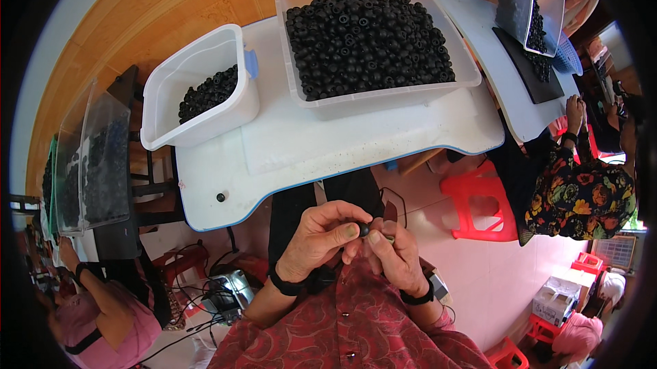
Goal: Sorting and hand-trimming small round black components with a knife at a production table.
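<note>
Between the thumb and forefinger of my left hand is a small, round black cap-like piece. My right hand is closed in a pinch right beside it, fingertips against or very near the piece. Whatever sits in that right pinch is mostly hidden by the fingers, so I cannot name it. Both hands are held in front of my chest, off the near edge of the white table. One more black piece lies alone on the table's left front corner.
A large clear bin heaped with black pieces stands at the table's back. Left of it, a white tub holds fewer. Red stools stand on the floor at right. People work at neighbouring tables on both sides; cables lie at lower left.
</note>
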Motion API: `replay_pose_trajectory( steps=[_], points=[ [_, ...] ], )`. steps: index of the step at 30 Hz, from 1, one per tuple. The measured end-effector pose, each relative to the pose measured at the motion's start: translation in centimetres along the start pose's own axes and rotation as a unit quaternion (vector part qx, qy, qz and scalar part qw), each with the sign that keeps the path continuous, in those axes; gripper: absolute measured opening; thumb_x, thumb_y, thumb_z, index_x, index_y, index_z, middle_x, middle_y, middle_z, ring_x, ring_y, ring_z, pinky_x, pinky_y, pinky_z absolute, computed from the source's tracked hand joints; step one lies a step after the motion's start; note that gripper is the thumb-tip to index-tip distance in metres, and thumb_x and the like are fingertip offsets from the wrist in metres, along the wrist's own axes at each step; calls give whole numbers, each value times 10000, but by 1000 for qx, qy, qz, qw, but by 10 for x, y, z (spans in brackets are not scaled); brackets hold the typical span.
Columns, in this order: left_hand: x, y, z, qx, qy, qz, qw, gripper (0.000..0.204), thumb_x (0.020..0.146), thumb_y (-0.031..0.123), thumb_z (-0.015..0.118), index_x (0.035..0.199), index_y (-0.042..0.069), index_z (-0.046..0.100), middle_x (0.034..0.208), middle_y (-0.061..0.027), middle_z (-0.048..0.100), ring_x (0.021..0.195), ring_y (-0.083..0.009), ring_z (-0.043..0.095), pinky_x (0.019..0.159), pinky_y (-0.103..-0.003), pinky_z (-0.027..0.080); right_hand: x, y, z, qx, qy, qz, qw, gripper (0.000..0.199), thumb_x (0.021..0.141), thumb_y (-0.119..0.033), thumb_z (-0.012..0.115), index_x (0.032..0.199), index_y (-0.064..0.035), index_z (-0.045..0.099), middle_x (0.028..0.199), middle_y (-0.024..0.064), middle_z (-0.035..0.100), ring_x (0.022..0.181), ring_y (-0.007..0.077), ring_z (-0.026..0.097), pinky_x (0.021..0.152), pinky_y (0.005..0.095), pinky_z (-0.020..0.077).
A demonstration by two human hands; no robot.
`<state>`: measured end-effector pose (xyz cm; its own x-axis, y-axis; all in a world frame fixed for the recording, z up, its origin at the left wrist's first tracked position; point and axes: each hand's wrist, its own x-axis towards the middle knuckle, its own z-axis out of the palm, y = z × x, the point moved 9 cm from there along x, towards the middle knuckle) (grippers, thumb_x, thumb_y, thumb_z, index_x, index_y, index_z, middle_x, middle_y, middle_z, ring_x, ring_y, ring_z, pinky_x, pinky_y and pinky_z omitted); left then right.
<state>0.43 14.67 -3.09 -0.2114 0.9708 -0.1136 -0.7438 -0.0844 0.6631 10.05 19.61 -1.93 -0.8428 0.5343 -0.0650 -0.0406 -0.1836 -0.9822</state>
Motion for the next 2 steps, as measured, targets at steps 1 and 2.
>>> replay_pose_trajectory(
  steps=[1,2],
  points=[
    [0,-1,-1,-8,4,2,1000,225,913,100,613,1069,-61,592,819,-96,594,557,-124,579,462,-227,463,-1,2,-4,-89,24,8,996,174,982,-181,495,1053,-22,500,771,68,606,499,142,520,472,243,414],
    [1,-1,-2,-16,8,4,1000,235,913,96,612,1089,-56,583,825,-97,597,561,-133,584,463,-238,468,-2,2,-8,-176,47,16,983,194,964,-188,534,1058,-22,495,803,85,651,546,222,592,519,284,471]
  ],
)
